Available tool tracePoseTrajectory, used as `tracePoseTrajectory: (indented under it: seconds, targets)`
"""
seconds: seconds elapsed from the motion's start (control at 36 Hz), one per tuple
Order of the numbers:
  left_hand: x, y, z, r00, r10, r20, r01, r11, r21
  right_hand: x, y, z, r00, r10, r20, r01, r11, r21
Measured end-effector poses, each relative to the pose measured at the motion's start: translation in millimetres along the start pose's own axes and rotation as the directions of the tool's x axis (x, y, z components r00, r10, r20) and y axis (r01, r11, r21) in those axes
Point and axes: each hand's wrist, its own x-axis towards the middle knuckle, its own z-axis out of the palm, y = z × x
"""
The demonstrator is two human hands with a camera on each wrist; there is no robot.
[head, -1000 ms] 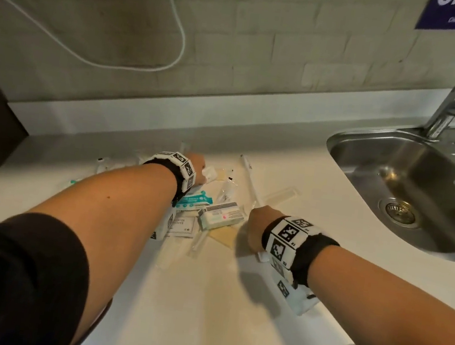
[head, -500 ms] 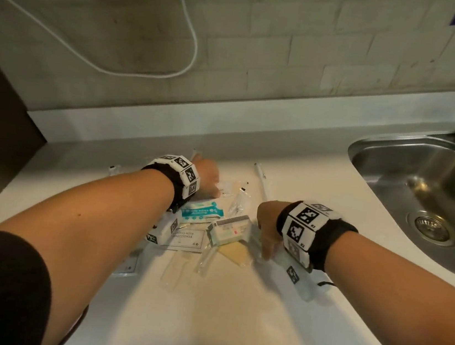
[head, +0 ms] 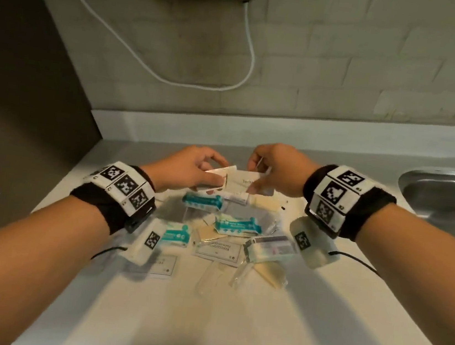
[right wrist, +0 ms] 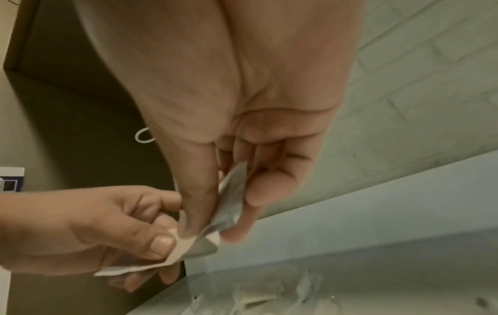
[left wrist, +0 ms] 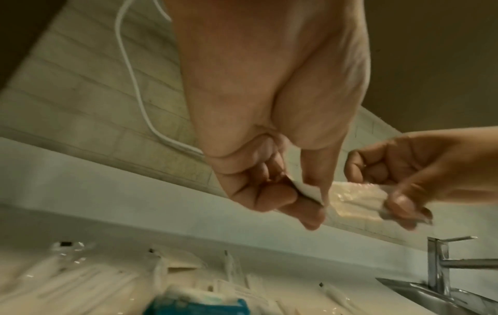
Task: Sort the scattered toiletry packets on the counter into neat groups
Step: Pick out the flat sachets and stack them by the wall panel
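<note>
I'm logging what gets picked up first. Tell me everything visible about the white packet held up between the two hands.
The white packet is a flat, thin rectangular sachet, paper-like with a glossy sheen, bearing small dark print too blurred to read in full. It is lifted above the pile on the counter, lying roughly level. The right hand pinches its right end, and the left hand pinches its left side. In the right wrist view it looks creased between the fingers.

We are at a kitchenette or washroom counter: a pale, smooth countertop [head: 228, 331] runs along a whitish painted-brick wall [head: 351, 58], a stainless-steel sink basin [head: 450, 187] is set into it, and a square chrome mixer tap [left wrist: 442, 262] stands beside that.
</note>
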Motion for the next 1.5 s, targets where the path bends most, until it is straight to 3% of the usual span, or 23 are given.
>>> tracePoseTrajectory:
  seconds: [0.25, 0.33, 0.42, 0.5, 0.64, 0.81, 1.22, 1.36, 1.5]
  targets:
    - [-45, -18, -32, 0.979, -0.017, -0.204, 0.001, 0.997, -0.082, 37, -46, 23, 0.989, -0.144, -0.024, 0.146, 0.981, 0.132]
    - [-56, -22, -38, 0.975, -0.065, -0.212, 0.015, 0.973, -0.229, 46, -66, 37, 0.987, -0.160, -0.018, 0.161, 0.971, 0.174]
    - [-66, -35, -46, 0.981, -0.029, -0.192, -0.008, 0.982, -0.190, 51, -80, 53, 0.985, -0.157, -0.066, 0.168, 0.964, 0.207]
    - [-76, -51, -57, 0.977, -0.011, -0.211, -0.012, 0.994, -0.105, 56, -85, 63, 0.990, -0.122, -0.072, 0.131, 0.982, 0.139]
    - [-88, -68, -77, 0.958, -0.015, -0.287, -0.018, 0.993, -0.113, 70, -68, 78, 0.997, 0.007, 0.077, -0.002, 0.998, -0.066]
    - [-89, -75, -89, 0.958, 0.004, -0.287, -0.043, 0.991, -0.128, 91, -52, 108, 0.957, 0.147, 0.250, -0.036, 0.916, -0.401]
    - [-55, -89, -76, 0.976, -0.029, -0.218, 0.000, 0.991, -0.133, 131, -41, 103, 0.968, 0.179, 0.175, -0.094, 0.909, -0.406]
    - [-57, -92, -84, 0.965, -0.082, -0.248, 0.047, 0.989, -0.141, 132, -40, 105, 0.988, 0.123, 0.097, -0.069, 0.897, -0.437]
    - [-60, -91, -90, 0.957, -0.111, -0.267, 0.072, 0.986, -0.151, 121, -46, 114, 0.931, 0.265, 0.251, -0.081, 0.820, -0.567]
